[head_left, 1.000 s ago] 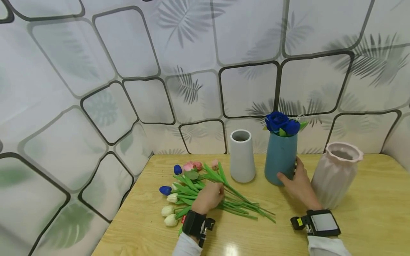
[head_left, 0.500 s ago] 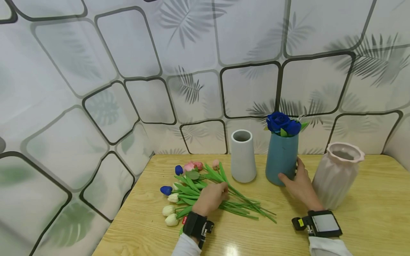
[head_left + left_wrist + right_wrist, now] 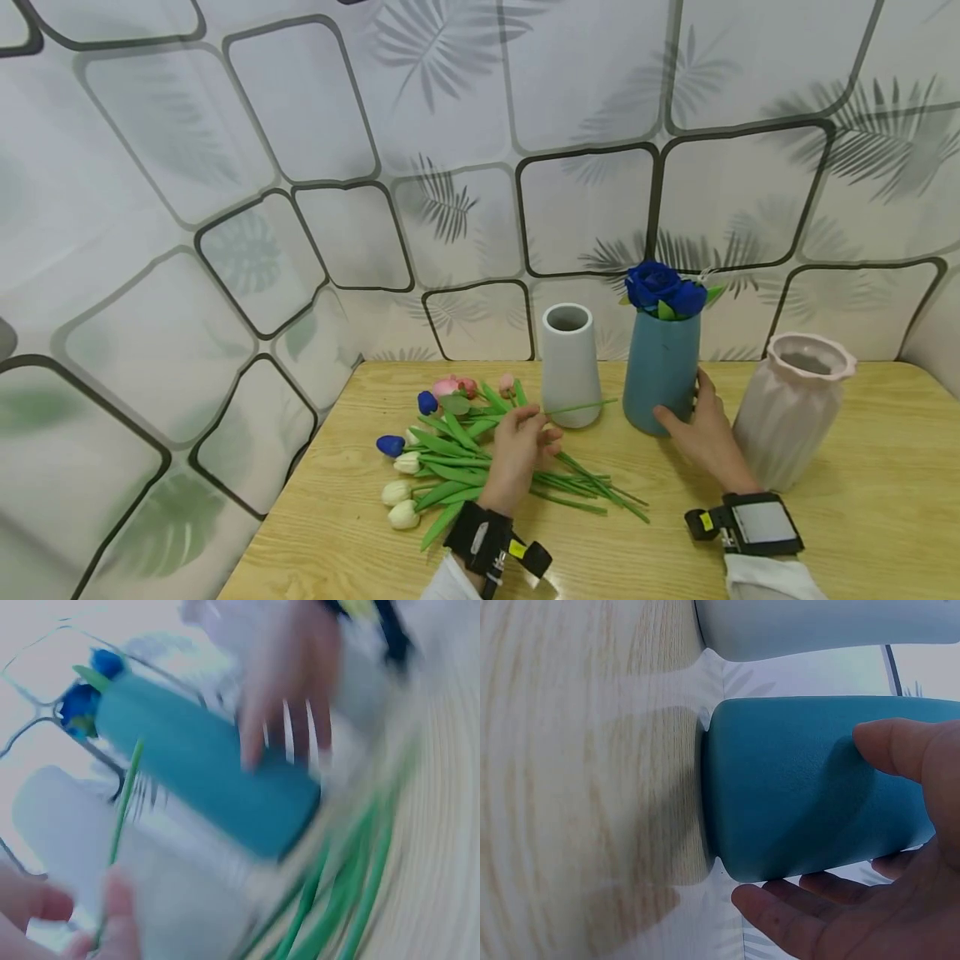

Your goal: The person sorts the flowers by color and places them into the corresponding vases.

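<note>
My left hand [image 3: 517,450] pinches a thin green stem [image 3: 581,407] between thumb and fingers, raised over the flower pile. The stem lines up with a blue tulip [image 3: 427,403] at the pile's far side. In the left wrist view the stem [image 3: 124,806] points up from blurred fingertips. My right hand [image 3: 701,433] holds the lower part of a teal vase [image 3: 660,367], thumb on the front and fingers around the right side. The vase [image 3: 802,787] stands upright on the table in the right wrist view. Blue roses [image 3: 652,285] fill its mouth.
White tulips [image 3: 403,514], another blue tulip [image 3: 390,446] and pink flowers [image 3: 450,386] lie with their green stems on the wooden table [image 3: 322,533]. A white vase [image 3: 570,367] stands left of the teal one, a pale pink ruffled vase [image 3: 787,417] right. Behind hangs a patterned curtain [image 3: 465,317].
My left hand has risen from the pile and moved slightly right and away from me, lifting the stem. The blue tulip head has shifted a little right. My right hand stays on the vase.
</note>
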`<state>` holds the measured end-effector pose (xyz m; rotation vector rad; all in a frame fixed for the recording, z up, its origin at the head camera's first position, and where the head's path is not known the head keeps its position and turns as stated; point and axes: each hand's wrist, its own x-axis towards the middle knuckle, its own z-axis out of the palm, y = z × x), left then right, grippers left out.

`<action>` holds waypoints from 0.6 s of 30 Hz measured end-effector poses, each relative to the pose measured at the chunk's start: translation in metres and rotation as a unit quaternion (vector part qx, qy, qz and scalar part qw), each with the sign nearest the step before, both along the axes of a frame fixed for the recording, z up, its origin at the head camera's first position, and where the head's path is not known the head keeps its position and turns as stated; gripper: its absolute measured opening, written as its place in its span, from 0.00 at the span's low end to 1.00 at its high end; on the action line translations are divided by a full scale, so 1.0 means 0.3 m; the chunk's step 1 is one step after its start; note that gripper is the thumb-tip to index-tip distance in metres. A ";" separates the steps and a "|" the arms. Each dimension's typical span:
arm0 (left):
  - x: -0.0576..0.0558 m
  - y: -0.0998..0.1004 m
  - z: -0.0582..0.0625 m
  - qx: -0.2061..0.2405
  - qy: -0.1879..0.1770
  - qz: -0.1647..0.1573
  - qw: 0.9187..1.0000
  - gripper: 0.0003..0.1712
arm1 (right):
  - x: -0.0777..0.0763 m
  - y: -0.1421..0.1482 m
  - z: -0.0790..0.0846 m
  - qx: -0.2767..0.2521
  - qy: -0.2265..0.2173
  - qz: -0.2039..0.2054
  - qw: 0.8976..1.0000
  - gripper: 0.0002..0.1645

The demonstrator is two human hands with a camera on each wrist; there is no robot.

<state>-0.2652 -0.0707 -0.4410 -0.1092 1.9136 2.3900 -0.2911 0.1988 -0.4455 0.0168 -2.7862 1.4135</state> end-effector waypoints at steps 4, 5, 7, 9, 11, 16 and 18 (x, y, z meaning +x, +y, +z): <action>0.006 0.035 0.000 0.184 -0.054 0.051 0.980 0.04 | 0.002 0.000 -0.002 0.002 0.002 -0.001 1.000 0.59; 0.006 0.039 -0.002 0.219 -0.069 0.058 0.972 0.03 | 0.002 -0.001 -0.001 0.003 0.001 -0.001 1.000 0.59; 0.008 0.043 -0.006 0.271 -0.102 0.068 0.955 0.04 | 0.003 -0.002 0.001 0.004 -0.004 -0.001 1.000 0.59; 0.010 0.047 -0.012 0.298 -0.119 0.073 0.944 0.04 | 0.002 0.000 0.002 0.010 -0.009 -0.001 1.000 0.58; 0.010 0.051 -0.017 0.289 -0.114 0.065 0.948 0.03 | 0.001 0.002 0.001 0.014 -0.013 0.001 1.000 0.58; 0.013 0.063 -0.017 0.228 -0.067 0.045 0.970 0.06 | 0.002 0.007 -0.009 0.018 -0.015 0.013 1.000 0.57; 0.018 0.069 -0.009 0.214 -0.055 0.048 0.974 0.09 | 0.001 0.009 -0.011 0.022 -0.013 0.017 1.000 0.56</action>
